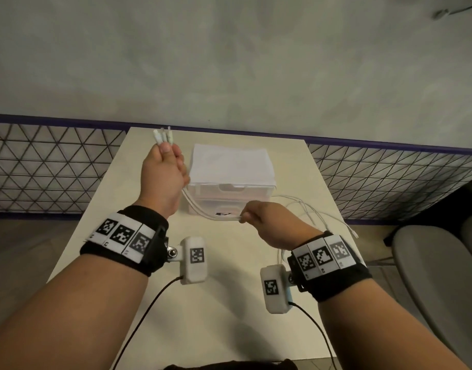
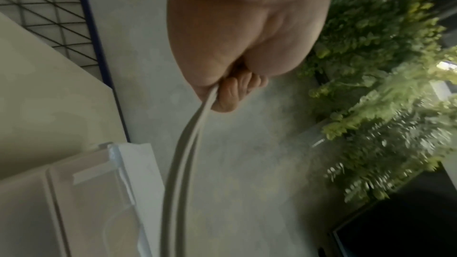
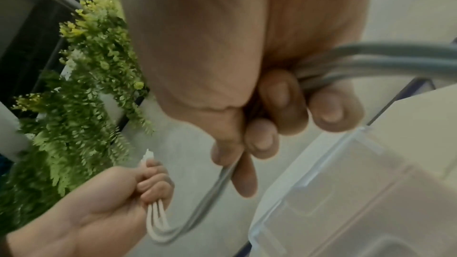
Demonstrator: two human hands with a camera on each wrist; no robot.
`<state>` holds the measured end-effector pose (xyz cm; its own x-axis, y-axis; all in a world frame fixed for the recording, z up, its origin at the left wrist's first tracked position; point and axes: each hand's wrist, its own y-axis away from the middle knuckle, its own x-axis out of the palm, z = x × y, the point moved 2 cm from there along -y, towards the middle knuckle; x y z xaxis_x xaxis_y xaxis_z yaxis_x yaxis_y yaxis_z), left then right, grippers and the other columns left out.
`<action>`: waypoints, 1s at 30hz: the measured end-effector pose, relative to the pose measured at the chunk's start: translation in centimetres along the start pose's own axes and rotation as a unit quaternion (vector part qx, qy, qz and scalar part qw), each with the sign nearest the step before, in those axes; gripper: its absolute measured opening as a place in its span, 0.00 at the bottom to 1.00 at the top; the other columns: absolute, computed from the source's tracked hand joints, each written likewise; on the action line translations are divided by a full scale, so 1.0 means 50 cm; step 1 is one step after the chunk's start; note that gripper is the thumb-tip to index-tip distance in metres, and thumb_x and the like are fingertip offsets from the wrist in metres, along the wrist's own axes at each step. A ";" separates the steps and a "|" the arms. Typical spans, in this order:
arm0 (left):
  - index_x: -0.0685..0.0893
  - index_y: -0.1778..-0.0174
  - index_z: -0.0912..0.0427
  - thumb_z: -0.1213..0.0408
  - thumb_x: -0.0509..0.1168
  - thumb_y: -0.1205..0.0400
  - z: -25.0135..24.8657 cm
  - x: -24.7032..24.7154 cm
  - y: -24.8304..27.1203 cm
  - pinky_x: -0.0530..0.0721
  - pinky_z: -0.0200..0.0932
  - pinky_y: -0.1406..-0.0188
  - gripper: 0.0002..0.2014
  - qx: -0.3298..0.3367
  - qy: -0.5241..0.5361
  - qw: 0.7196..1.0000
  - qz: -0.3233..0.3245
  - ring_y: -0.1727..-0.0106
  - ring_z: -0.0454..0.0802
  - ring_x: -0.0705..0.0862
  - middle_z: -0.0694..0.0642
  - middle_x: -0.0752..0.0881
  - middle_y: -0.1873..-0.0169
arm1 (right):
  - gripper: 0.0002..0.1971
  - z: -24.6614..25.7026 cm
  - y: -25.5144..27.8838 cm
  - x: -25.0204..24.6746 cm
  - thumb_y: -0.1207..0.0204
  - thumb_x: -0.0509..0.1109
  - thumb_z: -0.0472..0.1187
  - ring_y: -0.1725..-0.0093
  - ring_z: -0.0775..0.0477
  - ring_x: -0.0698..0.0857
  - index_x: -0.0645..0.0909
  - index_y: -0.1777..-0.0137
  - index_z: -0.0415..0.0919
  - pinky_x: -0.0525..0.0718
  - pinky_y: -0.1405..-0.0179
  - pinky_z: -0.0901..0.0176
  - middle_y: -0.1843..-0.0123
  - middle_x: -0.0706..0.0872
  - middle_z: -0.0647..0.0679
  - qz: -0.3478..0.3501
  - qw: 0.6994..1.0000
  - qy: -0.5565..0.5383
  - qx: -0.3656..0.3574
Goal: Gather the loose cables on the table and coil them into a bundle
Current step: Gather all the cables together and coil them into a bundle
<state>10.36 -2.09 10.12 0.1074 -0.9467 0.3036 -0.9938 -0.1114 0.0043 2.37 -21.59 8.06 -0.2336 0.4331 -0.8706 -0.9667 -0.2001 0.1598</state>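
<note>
One cream table (image 1: 224, 303) is seen, carrying one translucent white plastic drawer box (image 1: 231, 180) near its far edge, with two drawers stacked in it. Green fern foliage (image 3: 81, 89) is seen beyond in the right wrist view. Three thin white cables (image 1: 203, 210) are held together above the table, in front of the box. The left hand (image 1: 162, 180) is raised with its fingers (image 3: 153, 185) curled round the bunch near one end, so that three plug tips (image 1: 162, 136) stick up past the thumb, pointing away from the person. From there the strands sag in a shallow loop, running left to right, to the right hand (image 1: 269, 220), whose fingers (image 3: 284, 103) are clenched on them. Past the right hand the loose lengths are spread over the table's right side, one end (image 1: 353, 232) lying at the right edge.
</note>
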 end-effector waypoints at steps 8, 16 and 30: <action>0.77 0.60 0.58 0.56 0.48 0.12 0.043 0.049 0.050 0.78 0.43 0.68 0.17 -0.069 -0.199 0.963 0.167 0.69 0.48 0.74 0.54 0.78 0.67 | 0.12 0.048 -0.007 -0.022 0.21 0.63 0.31 0.53 0.50 0.84 0.85 0.44 0.43 0.79 0.53 0.62 0.53 0.88 0.49 -0.078 0.994 -0.006 -0.079; 0.78 0.40 0.66 0.60 0.50 0.11 0.093 0.064 0.083 0.89 0.44 0.60 0.16 -0.180 -0.116 0.953 0.213 0.55 0.54 0.87 0.64 0.85 0.50 | 0.06 0.071 -0.014 -0.026 0.26 0.67 0.29 0.59 0.46 0.86 0.78 0.56 0.41 0.84 0.58 0.55 0.61 0.87 0.48 -0.121 0.983 -0.097 -0.101; 0.77 0.68 0.58 0.66 0.53 0.14 0.113 0.054 0.119 0.77 0.45 0.67 0.16 -0.228 -0.021 0.927 0.296 0.71 0.52 0.76 0.53 0.79 0.76 | 0.10 0.040 -0.026 -0.030 0.45 0.85 0.36 0.64 0.45 0.82 0.85 0.70 0.39 0.81 0.64 0.54 0.65 0.81 0.50 -0.206 0.964 -0.159 -0.051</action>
<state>4.93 -6.99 5.57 -0.4698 -0.8129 0.3443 -0.7872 0.5622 0.2533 3.79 -20.20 10.08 0.1313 0.7391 -0.6607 -0.9729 -0.0319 -0.2290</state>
